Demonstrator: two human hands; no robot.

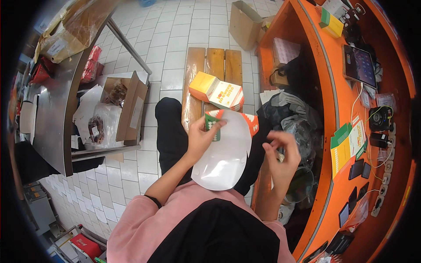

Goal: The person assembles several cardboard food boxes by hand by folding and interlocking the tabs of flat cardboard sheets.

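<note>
A person seated on a tiled floor area, seen from above, wears a pink top and black trousers. Over the lap is a paper carton piece [221,160], its plain white side facing up, with green and red printed parts folded in at its far end. The left hand [201,138] pinches the green part between thumb and fingers. The right hand [283,153] is raised just beside the carton piece's right edge, apart from it, fingers curled; whether it holds anything small cannot be told. Just beyond, on a slatted wooden bench [195,61], lie yellow, white and red printed cartons [217,90]. To the right, an orange counter [322,188] bears a tablet [359,65]; to the left, an open cardboard box [136,109] sits beside a steel table [66,118].
</note>
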